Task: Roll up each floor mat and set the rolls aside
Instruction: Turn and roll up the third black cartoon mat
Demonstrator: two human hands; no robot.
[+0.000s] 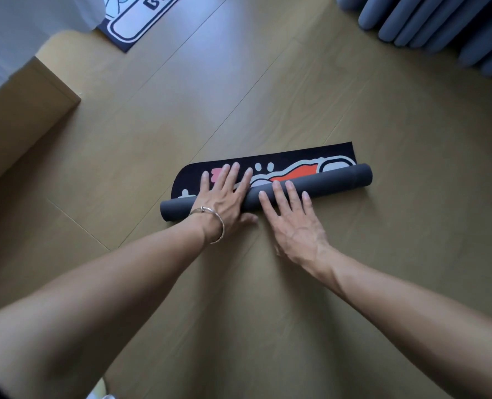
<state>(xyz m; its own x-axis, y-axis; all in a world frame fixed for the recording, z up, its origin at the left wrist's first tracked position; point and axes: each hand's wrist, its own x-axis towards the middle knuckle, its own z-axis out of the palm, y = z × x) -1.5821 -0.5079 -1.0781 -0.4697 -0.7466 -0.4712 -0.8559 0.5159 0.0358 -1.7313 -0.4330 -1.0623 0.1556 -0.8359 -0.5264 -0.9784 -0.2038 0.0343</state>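
Note:
A floor mat lies on the wooden floor, mostly wound into a grey roll (334,180). A narrow strip of its black printed face (267,164), with white, pink and orange shapes, still lies flat beyond the roll. My left hand (224,197) lies across the roll with straight fingers reaching onto the printed strip. My right hand (290,217) presses flat on the roll's near side, fingers spread and straight. A second mat (129,27), dark blue with white shapes and lettering, lies flat at the top left, partly cut off by the frame.
A light wooden furniture corner (31,93) juts in from the left with white fabric (23,21) above it. Grey-blue curtain folds (440,27) hang to the floor at the top right. Bare wooden floor (239,96) surrounds the roll.

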